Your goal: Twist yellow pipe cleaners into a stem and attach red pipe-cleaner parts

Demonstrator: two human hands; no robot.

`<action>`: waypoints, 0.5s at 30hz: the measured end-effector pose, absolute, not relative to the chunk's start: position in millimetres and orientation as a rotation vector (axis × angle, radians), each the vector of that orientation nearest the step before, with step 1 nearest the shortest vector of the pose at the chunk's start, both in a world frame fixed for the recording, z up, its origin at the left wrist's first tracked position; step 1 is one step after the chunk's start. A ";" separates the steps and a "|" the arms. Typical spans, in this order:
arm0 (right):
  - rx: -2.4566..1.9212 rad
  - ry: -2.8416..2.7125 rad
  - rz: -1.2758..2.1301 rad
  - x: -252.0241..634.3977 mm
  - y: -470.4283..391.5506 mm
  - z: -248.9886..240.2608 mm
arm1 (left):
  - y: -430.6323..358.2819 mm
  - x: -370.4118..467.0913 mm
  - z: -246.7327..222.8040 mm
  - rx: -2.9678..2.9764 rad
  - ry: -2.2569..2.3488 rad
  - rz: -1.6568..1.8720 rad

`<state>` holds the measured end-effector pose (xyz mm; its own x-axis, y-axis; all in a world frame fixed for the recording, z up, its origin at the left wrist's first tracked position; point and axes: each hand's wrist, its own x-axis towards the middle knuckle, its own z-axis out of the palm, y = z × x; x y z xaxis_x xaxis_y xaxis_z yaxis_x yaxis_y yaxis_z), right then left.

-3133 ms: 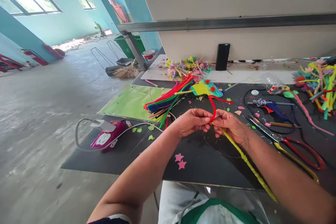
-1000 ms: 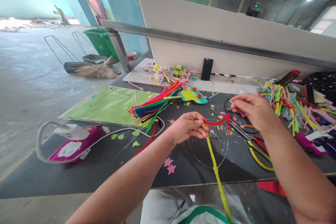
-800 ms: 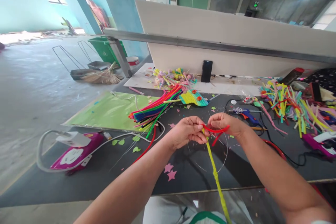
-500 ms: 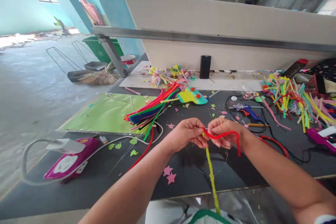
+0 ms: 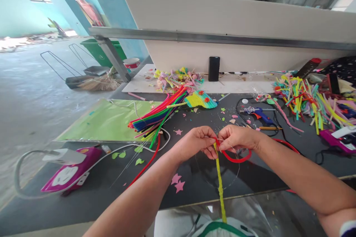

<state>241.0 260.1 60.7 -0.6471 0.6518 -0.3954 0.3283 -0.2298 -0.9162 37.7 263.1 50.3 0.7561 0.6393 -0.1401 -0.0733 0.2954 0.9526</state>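
My left hand [image 5: 201,141] is closed in a pinch on the top end of a yellow fuzzy stem [image 5: 220,181], which hangs down past the table edge. Right beside it, my right hand [image 5: 235,139] pinches a red pipe cleaner [image 5: 236,160], whose length curves in a loop below the fingers. The red piece meets the yellow stem between the two hands. Thin wire shows around the fingertips. Behind the hands lie a bundle of coloured pipe cleaners [image 5: 158,113] and a yellow and teal fuzzy piece [image 5: 201,100] with red flowers.
A blue glue gun [image 5: 261,115] with a black cord lies right of the hands. A black phone [image 5: 214,69] stands at the back. Cut pipe cleaners [image 5: 303,98] are heaped at right. A purple box [image 5: 72,170], white cable and green sheet [image 5: 105,120] are at left.
My right hand has turned and closed in nearer my left hand. The red pipe cleaner's free end, which hung down at the right, now curls back in a loop. The view has shifted slightly.
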 end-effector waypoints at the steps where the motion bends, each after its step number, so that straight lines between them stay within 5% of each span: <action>1: -1.218 -1.919 1.828 239.3 259.7 63.9 | 263.6 38.1 49.8 1.188 0.570 0.520; 8: -1.657 -2.704 0.252 231.4 263.3 95.8 | 267.9 36.4 44.6 1.120 0.558 0.554; 15: -1.762 -2.904 0.141 241.4 296.9 126.7 | 275.4 29.3 45.1 1.039 0.564 0.670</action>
<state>241.4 296.9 126.7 -0.4385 0.8602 -0.2602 0.8814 0.4682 0.0623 29.3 275.4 45.1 0.6721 0.7326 -0.1076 -0.2315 0.3459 0.9093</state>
